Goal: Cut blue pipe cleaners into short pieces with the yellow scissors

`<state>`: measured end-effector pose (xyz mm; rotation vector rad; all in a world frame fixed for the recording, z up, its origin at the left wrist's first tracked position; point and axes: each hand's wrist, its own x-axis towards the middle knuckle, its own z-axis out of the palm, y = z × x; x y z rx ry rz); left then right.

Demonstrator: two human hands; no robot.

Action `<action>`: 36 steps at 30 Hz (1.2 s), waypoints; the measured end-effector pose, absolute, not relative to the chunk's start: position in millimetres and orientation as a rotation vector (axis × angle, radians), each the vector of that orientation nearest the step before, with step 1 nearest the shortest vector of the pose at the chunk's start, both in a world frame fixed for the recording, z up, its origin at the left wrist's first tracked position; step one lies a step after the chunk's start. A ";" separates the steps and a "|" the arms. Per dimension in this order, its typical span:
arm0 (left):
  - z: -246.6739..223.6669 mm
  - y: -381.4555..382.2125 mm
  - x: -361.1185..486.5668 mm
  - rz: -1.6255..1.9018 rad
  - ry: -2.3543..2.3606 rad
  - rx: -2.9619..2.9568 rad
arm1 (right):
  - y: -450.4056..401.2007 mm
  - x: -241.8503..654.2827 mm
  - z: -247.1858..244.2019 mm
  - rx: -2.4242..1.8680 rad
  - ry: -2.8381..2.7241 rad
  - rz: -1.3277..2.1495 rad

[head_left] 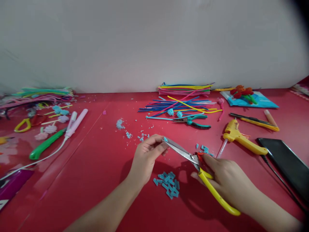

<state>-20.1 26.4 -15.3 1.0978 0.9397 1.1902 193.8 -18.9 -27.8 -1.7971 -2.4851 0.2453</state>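
My left hand [150, 154] pinches a small light-blue piece [165, 139], most of it hidden by the fingers. In my right hand [223, 175] are scissors [180, 149] with yellow and red handles, their blade tips right at that blue piece. Below the blades, a pile of cut blue strips [169, 183] lies on the red table. A few more blue pieces [205, 149] rest just beyond my right hand. Blue fluff and trimmings [120, 124] are scattered past my left hand.
Pliers [190, 121] lie beside loose pipe cleaners [178, 104] at the back. On the right are a yellow glue gun [243, 138], a black phone [285, 164] and a utility knife [256, 121]. A pink hair-straightener-like tool [76, 124] and a green-handled tool [47, 145] lie left.
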 end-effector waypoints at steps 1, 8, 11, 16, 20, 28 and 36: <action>-14.7 26.5 -20.3 1.189 0.937 1.114 | -18.9 193.8 -27.8 -1.800 -2.482 0.259; -11.2 26.4 -20.5 1.186 0.932 1.163 | -19.3 194.4 -26.3 -1.792 -2.461 0.285; -10.8 25.9 -20.2 1.191 0.935 1.164 | -19.5 193.8 -26.2 -1.785 -2.462 0.289; -11.0 25.5 -20.2 1.202 0.922 1.164 | -19.0 192.7 -28.4 -1.764 -2.462 0.258; -11.0 25.6 -20.6 1.196 0.908 1.173 | -19.1 193.3 -29.4 -1.758 -2.465 0.228; -9.5 24.7 -20.5 1.191 0.933 1.149 | -20.9 195.5 -30.3 -1.718 -2.469 0.066; -9.6 23.9 -20.4 1.178 0.965 1.076 | -18.6 195.3 -19.7 -1.831 -2.324 0.000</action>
